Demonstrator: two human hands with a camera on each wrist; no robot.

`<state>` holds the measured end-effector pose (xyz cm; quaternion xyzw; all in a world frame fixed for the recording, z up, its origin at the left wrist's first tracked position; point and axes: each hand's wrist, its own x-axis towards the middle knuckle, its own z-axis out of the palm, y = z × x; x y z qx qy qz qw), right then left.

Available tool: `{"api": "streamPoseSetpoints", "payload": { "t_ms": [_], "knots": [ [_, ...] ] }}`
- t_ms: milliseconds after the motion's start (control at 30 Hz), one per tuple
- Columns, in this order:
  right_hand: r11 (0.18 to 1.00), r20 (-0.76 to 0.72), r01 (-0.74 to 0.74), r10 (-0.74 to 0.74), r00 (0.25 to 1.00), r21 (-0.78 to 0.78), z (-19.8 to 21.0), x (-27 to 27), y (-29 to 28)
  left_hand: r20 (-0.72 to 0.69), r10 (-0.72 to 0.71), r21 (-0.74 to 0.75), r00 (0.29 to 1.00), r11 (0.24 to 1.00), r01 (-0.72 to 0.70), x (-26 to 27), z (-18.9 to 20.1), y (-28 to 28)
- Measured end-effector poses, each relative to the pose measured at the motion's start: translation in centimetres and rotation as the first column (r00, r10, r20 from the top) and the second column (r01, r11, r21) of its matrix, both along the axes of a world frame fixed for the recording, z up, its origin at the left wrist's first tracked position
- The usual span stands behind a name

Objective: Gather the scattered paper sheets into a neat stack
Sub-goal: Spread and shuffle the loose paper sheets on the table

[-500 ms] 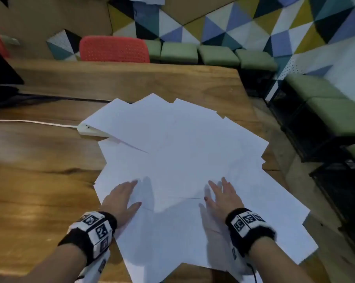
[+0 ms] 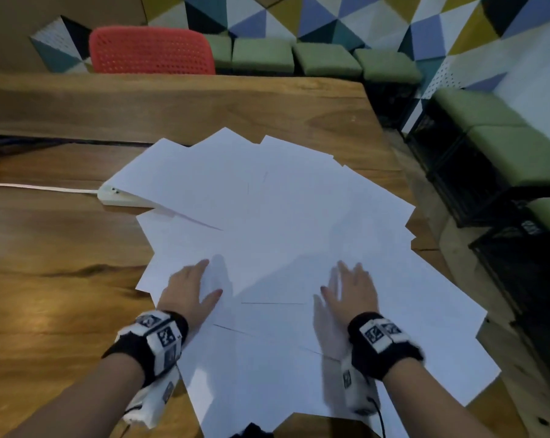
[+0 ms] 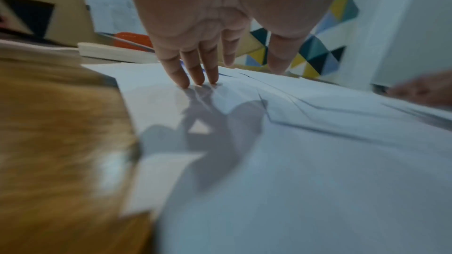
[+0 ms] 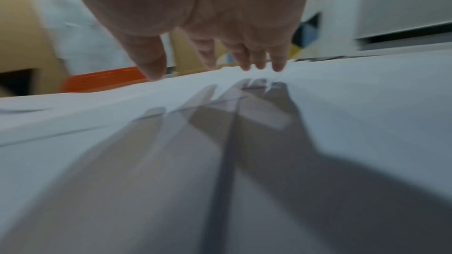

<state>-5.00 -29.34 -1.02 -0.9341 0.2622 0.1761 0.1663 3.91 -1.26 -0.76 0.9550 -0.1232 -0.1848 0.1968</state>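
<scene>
Paper sheets [image 2: 283, 222] lying fanned and overlapping across the wooden table [image 2: 62, 279], spreading from centre toward 3 and 5 o'clock. Left hand [image 2: 188, 289] resting flat at 7 o'clock, fingers straight, fingertips [image 3: 195, 78] touching paper. Right hand [image 2: 349, 289] hovering flat at 5 o'clock, gripping nothing. Power strip [image 2: 122, 197] peeking out at 10 o'clock.

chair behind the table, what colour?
Red-orange, with a perforated mesh back: the chair shows best in the head view.

No readable text anywhere; the wristbands [image 2: 164, 338] carry only black-and-white marker patterns.
</scene>
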Motion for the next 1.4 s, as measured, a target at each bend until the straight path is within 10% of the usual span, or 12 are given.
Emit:
{"api": "streamPoseSetpoints", "payload": {
  "t_ms": [300, 500, 700, 867, 1000, 1200, 1400],
  "knots": [
    [0.932, -0.128, -0.362, 0.359, 0.925, -0.004, -0.3, -1.0, 2.1, -0.083, -0.158, 0.071, 0.984, 0.984, 0.164, -1.4, 0.0, -6.0],
    [0.988, -0.059, -0.154, 0.156, 0.986, 0.028, 0.2, 0.2, -0.5, -0.048, 0.258, -0.186, 0.965, 0.947, -0.263, 5.2, 0.9, -5.4],
    [0.988, -0.108, -0.15, 0.152, 0.982, 0.024, 0.1, 1.4, -0.8, -0.61, 0.641, -0.392, 0.465, 0.265, -0.881, 13.6, 2.2, -6.3],
    [0.988, -0.083, -0.154, 0.156, 0.984, 0.028, -0.5, 0.8, -0.8, -0.454, 0.745, -0.191, 0.489, 0.455, -0.87, 15.4, 3.3, -6.8],
    [0.989, -0.071, -0.146, 0.148, 0.986, 0.034, -0.7, 0.6, -0.8, -0.277, 0.542, -0.002, 0.794, 0.826, -0.564, 16.5, 3.0, -6.3],
    [0.99, 0.061, -0.102, 0.096, 0.994, 0.097, -0.1, 0.6, -1.4, -0.263, 0.277, -0.077, 0.924, 0.949, -0.306, 13.1, 2.1, -3.5],
    [0.991, 0.046, 0.099, -0.104, 0.994, 0.093, -0.3, 1.0, -2.0, -0.479, -0.011, -0.037, 0.878, 0.999, -0.008, 8.0, 2.4, -1.9]
  ]
}}
